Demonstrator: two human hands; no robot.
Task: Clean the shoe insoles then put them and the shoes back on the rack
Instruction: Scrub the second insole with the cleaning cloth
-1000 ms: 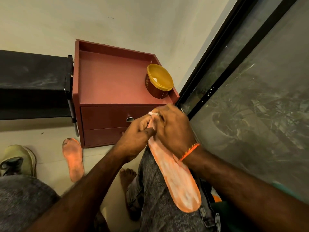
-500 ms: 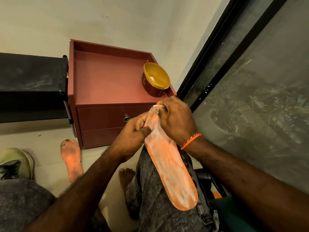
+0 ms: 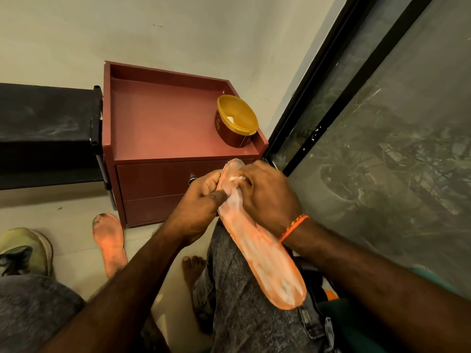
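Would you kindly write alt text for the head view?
A seated person's left hand grips an orange insole lying along their knee while the right hand rubs a white wad near its tip. A second insole lies on the floor.

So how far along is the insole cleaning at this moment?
Done: nothing is finished. In hand: the left hand grips the insole on the knee while the right hand rubs a white wad near its toe. Left: the dirty second insole on the floor, then both insoles and the shoe returned.
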